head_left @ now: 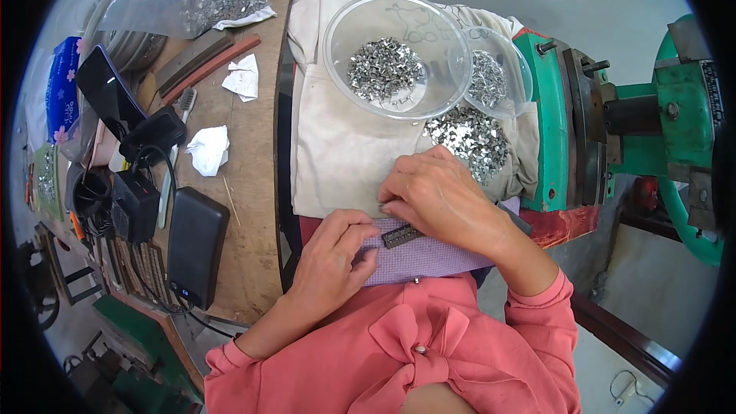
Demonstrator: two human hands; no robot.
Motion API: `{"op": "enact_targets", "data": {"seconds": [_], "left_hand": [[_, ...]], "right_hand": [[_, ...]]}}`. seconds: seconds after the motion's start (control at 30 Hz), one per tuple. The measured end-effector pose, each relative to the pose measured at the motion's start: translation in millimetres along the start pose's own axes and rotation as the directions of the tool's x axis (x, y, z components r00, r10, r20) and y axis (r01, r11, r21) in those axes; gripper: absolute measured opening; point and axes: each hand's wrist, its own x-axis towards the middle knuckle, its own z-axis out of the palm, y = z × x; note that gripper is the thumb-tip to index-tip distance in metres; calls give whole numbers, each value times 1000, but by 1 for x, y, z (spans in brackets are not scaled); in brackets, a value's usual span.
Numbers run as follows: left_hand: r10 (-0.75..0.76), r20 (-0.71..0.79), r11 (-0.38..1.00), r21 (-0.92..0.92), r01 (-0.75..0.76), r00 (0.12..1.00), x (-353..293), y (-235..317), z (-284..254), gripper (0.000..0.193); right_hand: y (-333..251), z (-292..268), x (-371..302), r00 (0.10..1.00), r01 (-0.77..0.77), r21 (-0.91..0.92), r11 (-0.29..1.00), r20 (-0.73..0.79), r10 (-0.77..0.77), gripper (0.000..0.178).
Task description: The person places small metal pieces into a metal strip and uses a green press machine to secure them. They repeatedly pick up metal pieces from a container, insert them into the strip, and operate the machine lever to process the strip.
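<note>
A short dark slotted metal strip (402, 236) lies on a purple checked cloth (414, 262) across my lap. My left hand (335, 251) is at the strip's left end with its fingers curled in; whatever they may hold is too small to make out. Over the edge of a beige cloth (330, 161), just above the strip, my right hand (438, 193) is closed with thumb and fingertips together, and any piece between them is hidden. Beyond the right hand, small shiny metal pieces (471, 140) are heaped on the beige cloth.
A clear round tub (334, 61) and a smaller clear cup (523, 80), both with metal bits inside, stand at the far side. A green machine (540, 138) is at right. On the left wooden table (253, 261) lie a black power bank (198, 248), a phone (110, 90) and a toothbrush (186, 101).
</note>
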Motion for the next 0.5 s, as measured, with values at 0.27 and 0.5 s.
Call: {"op": "enact_targets", "data": {"seconds": [0.27,0.5], "left_hand": [[19,-33,998,68,-17,999,6,-3,2,18],[104,-45,971,222,-91,994,16,-2,6,13]], "right_hand": [[-12,0,3,993,116,-225,968,44,-109,7],[-2,-2,-5,998,13,-64,998,62,-9,9]]}}
